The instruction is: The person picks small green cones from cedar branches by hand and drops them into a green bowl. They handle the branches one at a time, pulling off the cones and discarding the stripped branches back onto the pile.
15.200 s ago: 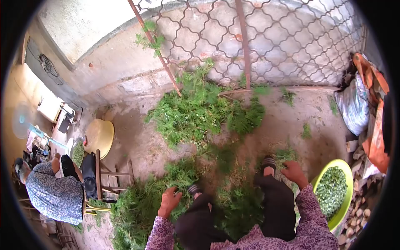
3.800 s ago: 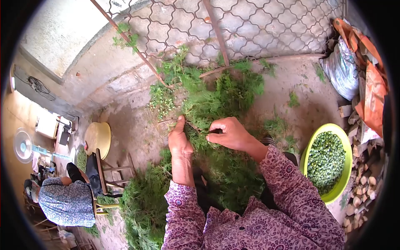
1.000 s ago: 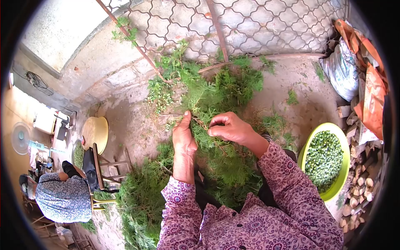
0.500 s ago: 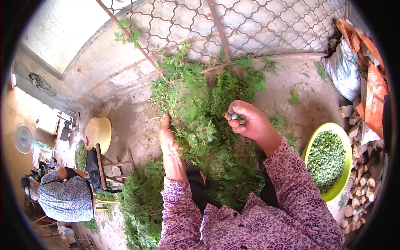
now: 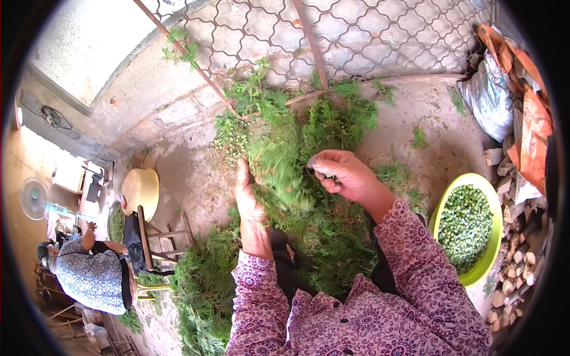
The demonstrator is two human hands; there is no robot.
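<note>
My left hand (image 5: 250, 204) is wrapped round a leafy green sprig (image 5: 276, 172), which is blurred by motion; its thumb points up on the near side of the foliage. To the right of the sprig, my right hand (image 5: 344, 175) is closed, thumb and forefinger pinched together, with small green bits partly visible inside the curled fingers. More cut green branches (image 5: 338, 243) lie below and beyond both hands. At the right stands a yellow-green basin (image 5: 494, 204) holding many small green cones or berries (image 5: 466, 228).
A person (image 5: 92, 276) in a patterned top sits at the far left, near a wooden stool (image 5: 163, 240) and a round yellowish tub (image 5: 141, 193). Chopped wood (image 5: 510, 285), a white sack (image 5: 490, 98) and orange cloth (image 5: 534, 139) are at the right. Metal lattice (image 5: 380, 38) stands ahead.
My right hand has moved left toward the sprig, and its fingers have turned inward. The sprig in my left hand has swung. The person at the left has shifted an arm.
</note>
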